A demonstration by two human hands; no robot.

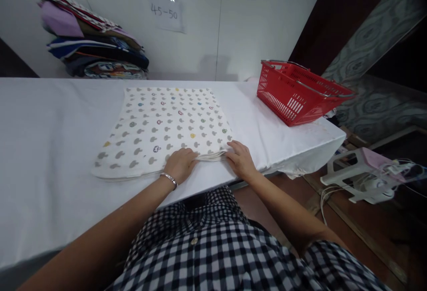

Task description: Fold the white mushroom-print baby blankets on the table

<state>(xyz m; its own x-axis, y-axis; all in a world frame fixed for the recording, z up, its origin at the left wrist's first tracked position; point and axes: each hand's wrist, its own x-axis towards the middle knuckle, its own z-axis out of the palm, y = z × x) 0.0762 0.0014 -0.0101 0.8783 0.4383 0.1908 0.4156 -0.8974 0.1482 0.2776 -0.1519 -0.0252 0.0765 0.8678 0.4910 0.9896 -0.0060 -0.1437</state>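
A folded cream cloth (160,126) with small grey and coloured mushroom prints lies flat on the white padded table (50,148). My left hand (180,163), with a silver bracelet on its wrist, rests on the cloth's near edge with fingers curled over the layers. Just to its right, my right hand (240,159) pinches the near right corner of the same cloth, where the stacked layers show as thin edges.
A red plastic basket (300,93) with metal handles sits at the table's right end. A pile of folded fabrics (93,42) leans on the wall at the back left. A white iron stand with cords (363,173) stands on the floor to the right.
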